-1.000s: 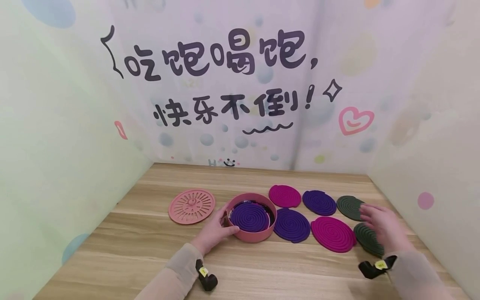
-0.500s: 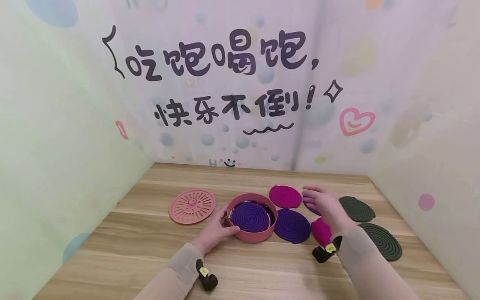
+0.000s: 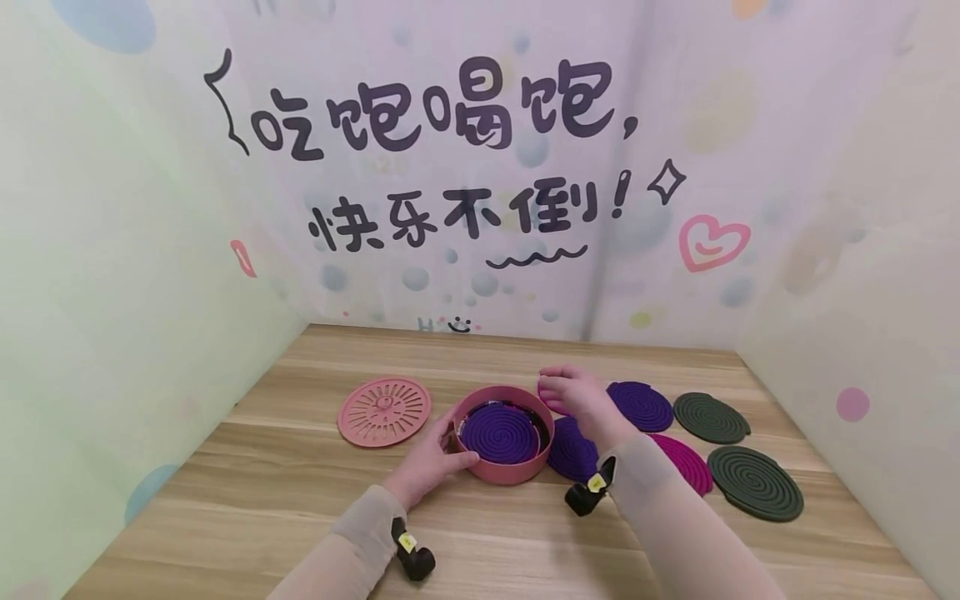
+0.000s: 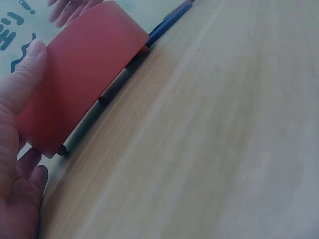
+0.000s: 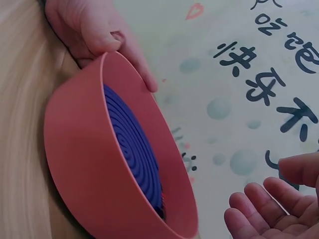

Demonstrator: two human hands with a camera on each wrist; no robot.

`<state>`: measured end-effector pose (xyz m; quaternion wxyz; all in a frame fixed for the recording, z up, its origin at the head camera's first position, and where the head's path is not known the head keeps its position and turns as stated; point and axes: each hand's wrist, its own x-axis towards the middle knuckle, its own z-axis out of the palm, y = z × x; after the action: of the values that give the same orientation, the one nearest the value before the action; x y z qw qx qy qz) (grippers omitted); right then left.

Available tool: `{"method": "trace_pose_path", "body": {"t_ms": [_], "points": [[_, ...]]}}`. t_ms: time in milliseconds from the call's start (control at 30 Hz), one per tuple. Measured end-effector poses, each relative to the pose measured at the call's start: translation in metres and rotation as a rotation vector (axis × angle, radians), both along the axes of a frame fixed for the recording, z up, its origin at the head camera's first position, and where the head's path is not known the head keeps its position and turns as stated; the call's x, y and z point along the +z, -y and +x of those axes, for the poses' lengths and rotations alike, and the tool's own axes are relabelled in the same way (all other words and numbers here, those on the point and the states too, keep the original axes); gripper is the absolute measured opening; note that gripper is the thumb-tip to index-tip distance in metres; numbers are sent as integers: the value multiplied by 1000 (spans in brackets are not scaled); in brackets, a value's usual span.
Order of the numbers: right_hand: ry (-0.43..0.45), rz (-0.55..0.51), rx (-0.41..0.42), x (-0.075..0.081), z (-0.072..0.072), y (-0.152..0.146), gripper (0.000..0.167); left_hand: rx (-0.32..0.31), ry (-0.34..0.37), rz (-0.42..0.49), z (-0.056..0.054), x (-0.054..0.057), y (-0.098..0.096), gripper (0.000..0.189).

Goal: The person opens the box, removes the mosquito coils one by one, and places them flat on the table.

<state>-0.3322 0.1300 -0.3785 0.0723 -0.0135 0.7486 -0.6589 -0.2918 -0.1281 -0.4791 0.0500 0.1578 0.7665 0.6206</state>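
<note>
My left hand (image 3: 427, 467) grips a round pink mosquito coil box (image 3: 504, 475), thumb on its near side, fingers around its left wall. In it lies a purple mosquito coil (image 3: 498, 433), also visible inside the box in the right wrist view. My right hand (image 3: 585, 406), fingers loosely bent and holding nothing, hovers right of the box, partly covering a magenta coil (image 3: 552, 405). Below that hand another purple coil (image 3: 572, 454) lies against the box's right side, part of it hidden. In the right wrist view, the right hand's fingers (image 5: 264, 204) stand apart from the box.
Left of the box lies its pink slotted lid (image 3: 385, 412). To the right are a purple coil (image 3: 641, 406), a magenta coil (image 3: 684, 462) half behind the right arm, and two dark green coils, one far (image 3: 711, 417) and one near (image 3: 756, 483). Walls enclose the wooden table (image 3: 480, 558).
My right hand has swept left from above the green coils, across the purple and magenta ones, to beside the box. The left hand and the box have stayed in place.
</note>
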Motion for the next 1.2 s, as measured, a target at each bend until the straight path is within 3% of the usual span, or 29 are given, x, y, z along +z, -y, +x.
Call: {"method": "trace_pose_path", "body": {"t_ms": [433, 833, 1100, 1200], "points": [[0, 60, 54, -17, -5, 31, 35, 8, 24, -10, 2, 2, 0, 90], [-15, 242, 52, -28, -6, 41, 37, 16, 18, 1, 0, -1, -1, 88], [-1, 291, 40, -32, -6, 43, 37, -4, 16, 11, 16, 22, -3, 85], [1, 307, 35, -33, -6, 43, 37, -8, 12, 10, 19, 26, -3, 85]]}}
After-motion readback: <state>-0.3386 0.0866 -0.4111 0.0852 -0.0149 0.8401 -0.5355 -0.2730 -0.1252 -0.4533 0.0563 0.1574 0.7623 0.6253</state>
